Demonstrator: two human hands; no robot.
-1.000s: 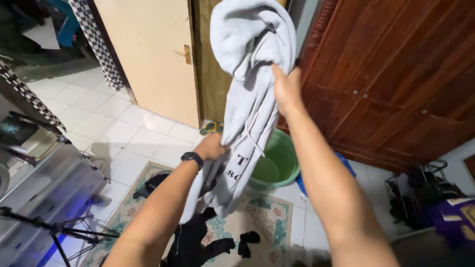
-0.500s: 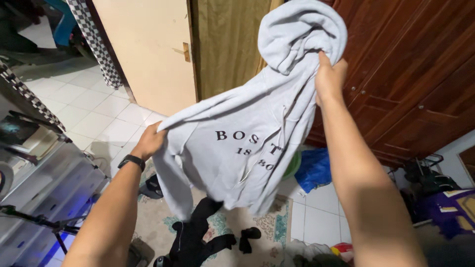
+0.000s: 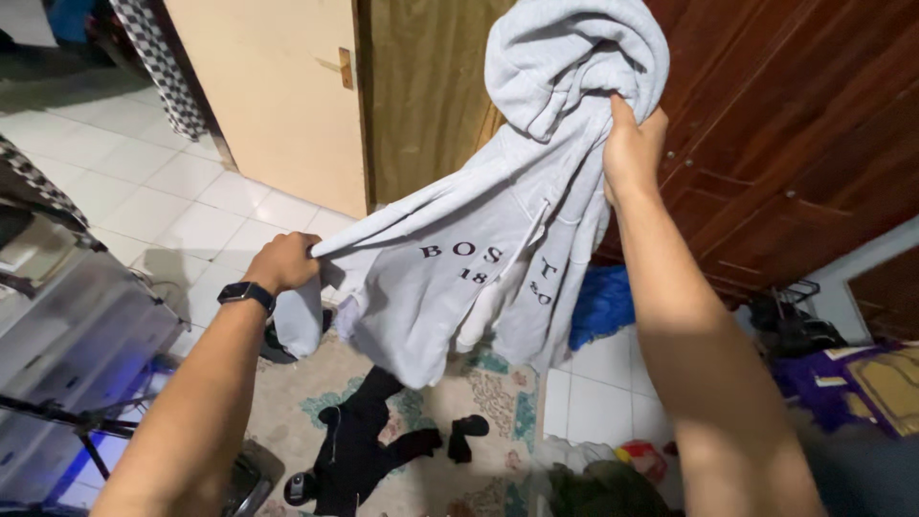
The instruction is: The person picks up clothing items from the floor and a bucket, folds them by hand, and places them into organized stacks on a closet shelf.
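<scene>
I hold a light grey hooded sweatshirt with dark lettering on its front up in the air between both hands. My right hand grips it high up, just under the bunched hood. My left hand, with a black watch on the wrist, grips the shoulder or sleeve lower at the left. The body of the garment hangs stretched and slanted between them, its hem dangling above the rug.
Black clothes lie on a patterned rug below. A dark wooden wardrobe stands at the right, a cream door behind. A blue bag sits on the tiled floor. A grey rack is at the left.
A second ago the sweatshirt hung bunched and vertical. My left hand pulled out to the left and my right hand moved right, spreading it; since then my left hand rose slightly.
</scene>
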